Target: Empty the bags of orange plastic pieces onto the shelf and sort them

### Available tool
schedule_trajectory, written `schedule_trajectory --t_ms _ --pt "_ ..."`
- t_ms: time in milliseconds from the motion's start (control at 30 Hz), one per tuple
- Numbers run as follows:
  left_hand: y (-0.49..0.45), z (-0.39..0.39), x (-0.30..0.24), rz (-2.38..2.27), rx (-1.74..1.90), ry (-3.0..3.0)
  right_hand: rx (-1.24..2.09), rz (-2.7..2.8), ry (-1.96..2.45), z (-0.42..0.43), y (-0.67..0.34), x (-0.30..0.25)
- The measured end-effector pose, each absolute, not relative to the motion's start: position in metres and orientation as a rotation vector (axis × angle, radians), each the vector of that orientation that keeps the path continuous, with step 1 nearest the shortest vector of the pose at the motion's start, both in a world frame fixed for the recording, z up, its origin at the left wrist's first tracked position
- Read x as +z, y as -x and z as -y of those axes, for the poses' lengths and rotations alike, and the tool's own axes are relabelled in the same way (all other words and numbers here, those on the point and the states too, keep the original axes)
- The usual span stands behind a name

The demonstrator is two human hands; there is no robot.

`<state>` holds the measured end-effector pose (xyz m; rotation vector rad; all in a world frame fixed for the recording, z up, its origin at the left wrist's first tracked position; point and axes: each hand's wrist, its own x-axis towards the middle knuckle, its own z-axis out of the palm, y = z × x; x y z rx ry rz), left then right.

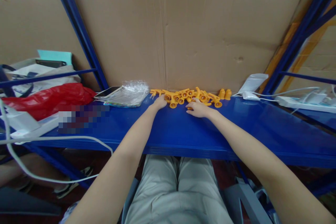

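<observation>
A heap of orange-yellow plastic pieces [181, 95] with flared, trumpet-like ends lies at the back of the blue shelf [178, 136], against the cardboard. My left hand [159, 102] reaches to the heap's left part, its fingers curled at one of the pieces and partly hidden by the hand itself. At the front of the heap, right of centre, is my right hand [198, 108]. Its fingers are bent around a small orange-yellow piece, of which only a bit shows between them. Two short orange-yellow pieces [225, 94] stand upright to the right of the heap.
Left of the heap lie clear plastic bags [131, 94] and a phone [108, 92]. Further left are a red plastic bag [55, 99] and a white cable [52, 139]. A white power strip [304, 104] sits at the right. A cardboard wall [204, 38] closes the back.
</observation>
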<state>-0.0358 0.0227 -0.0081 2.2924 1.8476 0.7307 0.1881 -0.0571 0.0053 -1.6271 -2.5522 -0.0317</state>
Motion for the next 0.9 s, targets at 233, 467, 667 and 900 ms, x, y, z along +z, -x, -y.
schedule_trajectory --t_ms 233,467,667,900 --pt "0.035 -0.03 0.004 -2.054 0.509 -2.253 -0.08 2.55 1.563 0.054 -0.191 0.001" --pt "0.011 -0.024 0.003 -2.218 0.555 -2.226 -0.095 2.562 1.55 0.051 -0.192 -0.001" --pt "-0.001 -0.023 0.009 -2.187 0.728 -2.184 -0.093 2.533 1.497 0.052 -0.191 -0.001" --pt "0.01 -0.01 0.025 -2.141 1.106 -2.114 -0.048 2.498 1.555 0.061 -0.187 0.005"
